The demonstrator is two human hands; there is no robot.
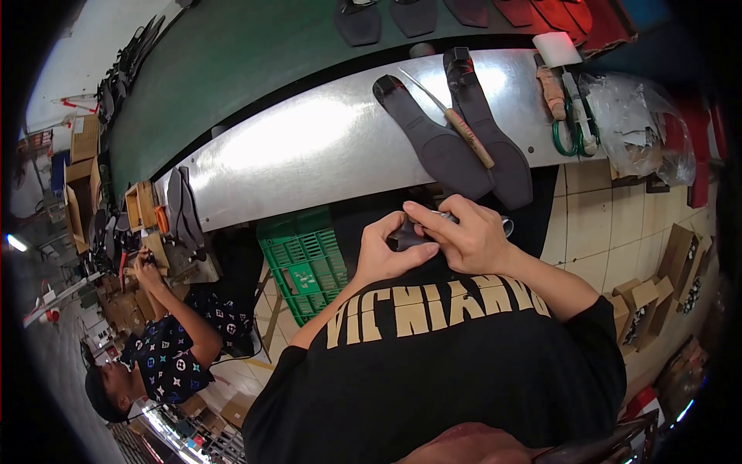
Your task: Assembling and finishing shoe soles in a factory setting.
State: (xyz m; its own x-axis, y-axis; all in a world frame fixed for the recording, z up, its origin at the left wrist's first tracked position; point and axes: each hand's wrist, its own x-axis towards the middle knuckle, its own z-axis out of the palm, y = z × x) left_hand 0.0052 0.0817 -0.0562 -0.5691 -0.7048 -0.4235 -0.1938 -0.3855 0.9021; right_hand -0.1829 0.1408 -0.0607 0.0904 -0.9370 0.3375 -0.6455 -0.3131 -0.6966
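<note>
Close to my body, below the bench edge, my left hand (390, 251) is closed around a small dark piece (406, 233), possibly a shoe part; fingers hide most of it. Pressed against it, my right hand (470, 236) is closed on a shiny metal tool, whose rounded end (507, 226) pokes out beside the wrist. The tool's kind cannot be made out. Just beyond my hands, two dark heeled shoes lie soles up, a left one (437, 143) and a right one (495, 135). An awl (466, 135) with a wooden handle rests across them.
Green-handled scissors (572, 131), a white block (556, 49) and a plastic bag (641, 127) lie on the metal bench's (286, 143) right. Behind runs a green belt (255, 69) carrying several shoes. A green crate (305, 267) stands below; a co-worker (174, 352) works at left.
</note>
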